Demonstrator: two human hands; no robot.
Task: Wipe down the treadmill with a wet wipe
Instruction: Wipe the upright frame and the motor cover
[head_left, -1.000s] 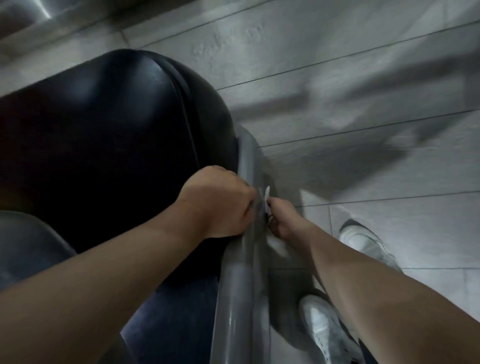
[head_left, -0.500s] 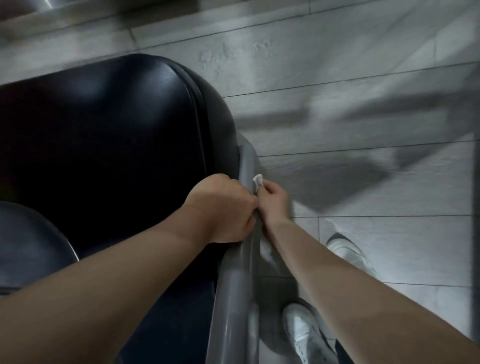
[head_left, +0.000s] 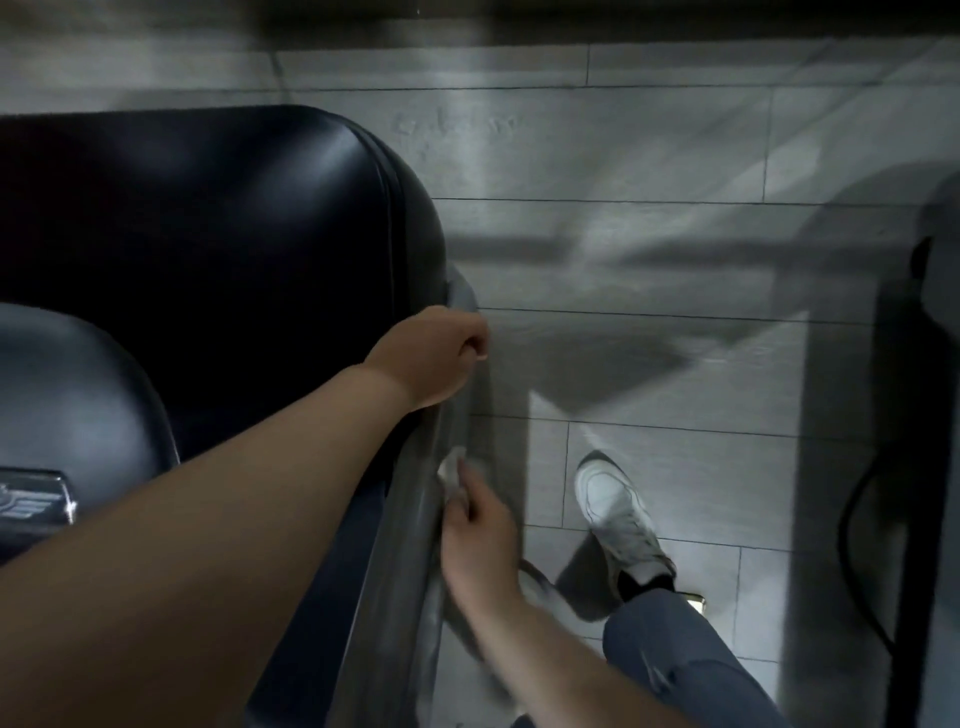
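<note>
The left hand (head_left: 434, 356), at the middle of the frame, has its fingers curled round the upper end of the treadmill's grey side rail (head_left: 410, 561), which runs from the centre down to the bottom edge. Lower on the same rail, the right hand (head_left: 480, 545) pinches a small white wet wipe (head_left: 451, 470) in its fingers and holds it against the rail's outer face. The wipe is blurred, so its folds cannot be made out. Left of the rail, the treadmill's glossy black cover (head_left: 218, 249) fills the upper left of the frame. A white sneaker (head_left: 618, 512) stands on the grey tiled floor (head_left: 649, 166) at the lower right, with a blue trouser leg (head_left: 685, 660) below it. No containers appear anywhere in view.
</note>
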